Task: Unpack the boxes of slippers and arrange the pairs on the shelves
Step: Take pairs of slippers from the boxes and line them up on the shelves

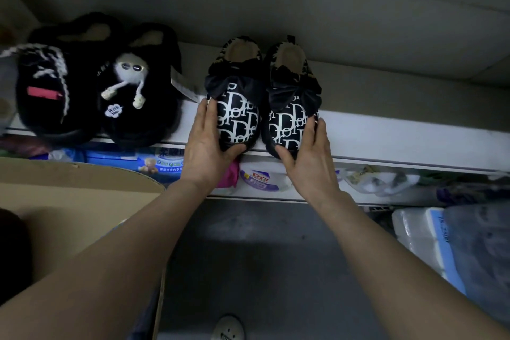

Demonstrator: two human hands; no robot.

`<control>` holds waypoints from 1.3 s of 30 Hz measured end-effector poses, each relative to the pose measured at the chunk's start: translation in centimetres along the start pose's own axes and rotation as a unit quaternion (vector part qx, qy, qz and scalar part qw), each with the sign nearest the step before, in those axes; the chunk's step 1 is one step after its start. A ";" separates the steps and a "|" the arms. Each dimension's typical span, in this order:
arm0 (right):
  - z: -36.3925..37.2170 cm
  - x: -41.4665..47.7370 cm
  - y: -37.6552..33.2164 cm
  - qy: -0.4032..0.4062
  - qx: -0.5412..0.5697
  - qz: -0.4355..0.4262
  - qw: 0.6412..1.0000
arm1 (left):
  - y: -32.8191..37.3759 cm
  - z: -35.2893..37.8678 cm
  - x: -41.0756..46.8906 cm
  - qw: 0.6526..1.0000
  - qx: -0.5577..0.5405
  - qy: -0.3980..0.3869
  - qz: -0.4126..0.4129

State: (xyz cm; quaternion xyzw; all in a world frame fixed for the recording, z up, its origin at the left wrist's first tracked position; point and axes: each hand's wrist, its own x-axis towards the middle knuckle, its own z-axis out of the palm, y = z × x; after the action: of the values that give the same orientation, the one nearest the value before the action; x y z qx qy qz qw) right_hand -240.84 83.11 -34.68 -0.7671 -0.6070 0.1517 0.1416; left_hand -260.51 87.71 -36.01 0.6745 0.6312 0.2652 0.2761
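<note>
Well, at far left an open cardboard box (69, 201) sits lower than the shelf, and what it holds cannot be made out; above it a fluffy black pair (96, 85) rests on the white shelf (400, 141), toes over the front edge, one with a small pale doll figure sewn on; just beside that pair the left hand (205, 146) cups the left printed slipper (238, 116), fingers laid flat along its outer side and thumb hooked round the toe; the right printed slipper (289, 119) stands against its mate, both toes toward the person and poking a little over the shelf edge, each with a dark satin bow across the top and tan plush lining showing at the heel opening; the right hand (310, 157) mirrors the other, fingers along the outer flank, thumb at the toe; so each hand holds one slipper, with the pair pressed lightly between them; judging by the padded upper and plush, these should be light and soft, yielding under the fingers, with a stiffer sole as the firm part to push on; the printed fabric looks smooth, perhaps a little slick, so a hold low on the sides near the sole and at the toe seems safer than one on the bow, which would crush or skew; sliding both together by the flanks should keep them paired; further right the shelf runs on, and below it lie wrapped paper packs (430, 237)
</note>
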 end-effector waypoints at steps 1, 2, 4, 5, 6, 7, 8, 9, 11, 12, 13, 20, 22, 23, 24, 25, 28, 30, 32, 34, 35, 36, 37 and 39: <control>-0.1 -0.1 0.1 -0.001 -0.006 -0.001 1.000 | -0.1 -0.3 -0.1 1.000 0.004 -0.007 -0.001; -0.2 -0.2 0.2 0.001 -0.013 -0.006 1.000 | -0.1 -0.6 -0.2 1.000 0.006 -0.015 0.001; -0.6 -0.4 0.4 0.006 -0.036 -0.021 0.999 | -0.6 -1.7 -0.7 0.999 0.017 -0.026 0.021; -1.0 -0.6 0.4 0.006 -0.050 -0.028 0.998 | -1.1 -2.4 -1.2 0.998 0.028 -0.033 0.034; -1.4 -1.0 0.3 0.004 -0.065 -0.033 0.997 | -1.6 -3.2 -1.9 0.997 0.042 -0.042 0.043; -1.8 -1.5 0.2 0.004 -0.082 -0.040 0.996 | -2.3 -4.2 -2.7 0.996 0.056 -0.051 0.045; -2.2 -2.1 -0.1 0.006 -0.098 -0.051 0.994 | -3.0 -5.4 -3.7 0.995 0.069 -0.059 0.044; -2.5 -2.8 -0.5 0.013 -0.108 -0.064 0.992 | -4.0 -6.7 -4.8 0.994 0.084 -0.063 0.042; -2.7 -4.8 -1.5 0.023 -0.104 -0.086 0.991 | -6.1 -9.6 -7.2 0.990 0.117 -0.066 0.046; -2.5 -6.1 -2.3 0.019 -0.097 -0.092 0.991 | -7.2 -11.2 -8.7 0.988 0.130 -0.067 0.047; -2.0 -7.6 -3.4 0.010 -0.090 -0.096 0.991 | -8.6 -12.9 -10.3 0.987 0.141 -0.067 0.043; 5.5 -19.9 -14.8 -0.080 0.026 -0.165 0.983 | -18.1 -23.2 -24.3 0.976 0.211 -0.038 -0.040; 8.2 -22.8 -18.4 -0.130 0.024 -0.178 0.975 | -20.0 -25.5 -27.9 0.972 0.221 -0.034 -0.072; 9.7 -24.0 -19.9 -0.162 0.000 -0.178 0.971 | -21.0 -26.4 -29.4 0.971 0.218 -0.035 -0.095; 10.9 -24.7 -21.3 -0.195 -0.037 -0.171 0.965 | -21.9 -27.2 -30.8 0.970 0.208 -0.038 -0.124; 11.9 -25.2 -22.6 -0.223 -0.076 -0.159 0.959 | -22.9 -27.9 -31.9 0.968 0.194 -0.041 -0.152; 14.0 -25.0 -24.6 -0.245 -0.166 -0.130 0.946 | -25.3 -29.5 -33.0 0.967 0.170 -0.040 -0.183; 14.7 -24.4 -25.0 -0.260 -0.170 -0.123 0.943 | -26.5 -30.6 -32.5 0.963 0.177 0.007 -0.202; 14.8 -24.0 -25.4 -0.251 -0.176 -0.135 0.942 | -28.2 -31.9 -31.4 0.952 0.180 0.066 -0.240; 14.9 -24.3 -25.8 -0.241 -0.168 -0.149 0.944 | -30.1 -33.1 -30.3 0.934 0.140 0.088 -0.317; 15.0 -24.5 -25.9 -0.244 -0.168 -0.153 0.943 | -31.1 -33.7 -29.8 0.922 0.107 0.089 -0.362; 15.1 -24.8 -26.1 -0.248 -0.175 -0.153 0.941 | -31.9 -34.2 -29.0 0.903 0.072 0.089 -0.414; 15.2 -24.9 -26.3 -0.258 -0.187 -0.139 0.938 | -32.7 -34.8 -28.2 0.878 0.034 0.089 -0.469; 15.5 -25.1 -26.7 -0.239 -0.178 -0.083 0.951 | -34.5 -35.3 -26.2 0.833 -0.051 0.088 -0.544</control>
State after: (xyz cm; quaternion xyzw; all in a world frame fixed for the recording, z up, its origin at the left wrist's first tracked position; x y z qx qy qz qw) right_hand -276.29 65.07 -36.58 -0.6685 -0.7014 0.2076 -0.1340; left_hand -311.45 64.64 -35.67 0.1808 0.9034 0.1622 0.3533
